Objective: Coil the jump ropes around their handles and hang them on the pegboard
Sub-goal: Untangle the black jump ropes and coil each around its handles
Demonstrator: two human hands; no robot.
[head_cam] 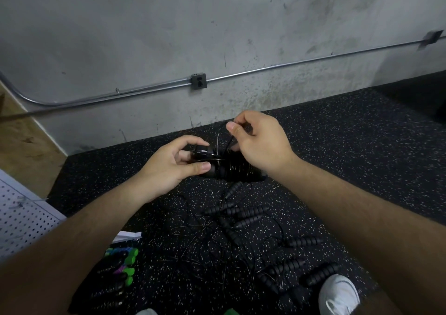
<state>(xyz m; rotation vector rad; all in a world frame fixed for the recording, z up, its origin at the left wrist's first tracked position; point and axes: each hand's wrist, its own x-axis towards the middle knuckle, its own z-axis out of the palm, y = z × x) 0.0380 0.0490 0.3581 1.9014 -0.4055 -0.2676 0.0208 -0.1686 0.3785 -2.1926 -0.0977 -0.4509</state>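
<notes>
The left hand curls its thumb and fingers around one end of a pair of black ribbed jump-rope handles, held level in the air above the black speckled rubber floor, near the floor's far edge by the wall; many turns of thin black cord are wound around the handles; the right hand, just above their other end, pinches a loop of that cord between thumb and forefinger, its other fingers curled; a tangled heap of more black ribbed-handled ropes lies on the floor nearer the person, spreading towards a white shoe at the near edge; a cluster of black handles with green end caps lies at the near left; a white perforated pegboard shows at the left edge; a grey metal conduit and a grey outlet box run along the stained concrete wall.
</notes>
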